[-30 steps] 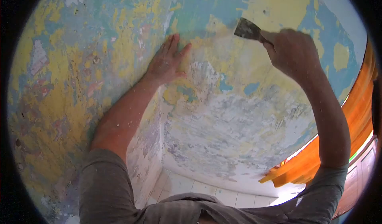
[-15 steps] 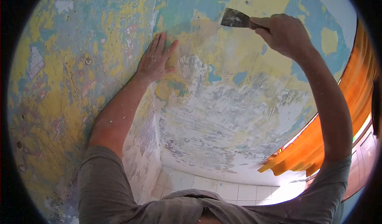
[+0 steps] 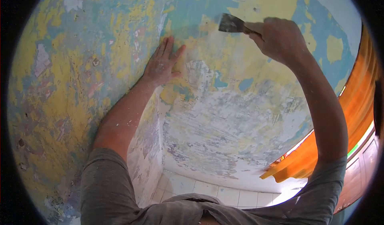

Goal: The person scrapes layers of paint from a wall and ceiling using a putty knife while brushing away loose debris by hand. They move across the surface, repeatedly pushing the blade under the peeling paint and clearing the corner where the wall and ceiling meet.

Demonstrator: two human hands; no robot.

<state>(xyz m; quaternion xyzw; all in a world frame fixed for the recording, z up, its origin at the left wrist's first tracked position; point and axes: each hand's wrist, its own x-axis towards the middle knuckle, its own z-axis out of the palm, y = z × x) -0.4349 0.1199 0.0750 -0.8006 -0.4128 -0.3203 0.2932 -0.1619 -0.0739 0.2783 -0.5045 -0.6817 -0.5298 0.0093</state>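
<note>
A wall [image 3: 240,117] with patchy yellow, blue-green and whitish paint fills the middle of the view. My right hand [image 3: 282,39], at the upper right, is closed round the handle of a scraper [image 3: 231,23]. The scraper's wide, stained metal blade points left, at a blue-green and yellow patch of the wall. Lower and to the left, near the wall corner, my left hand [image 3: 162,65] lies flat on the wall with its fingers spread and holds nothing.
Another wall with flaking paint [image 3: 72,105] runs down the left side. An orange curtain [image 3: 298,163] hangs at the right, near a pinkish panelled surface [image 3: 360,161]. White floor tiles [image 3: 228,195] show at the bottom.
My right hand and the scraper have moved a little left relative to the wall. The whole view has shifted slightly, and my left hand stays at the same wall spot.
</note>
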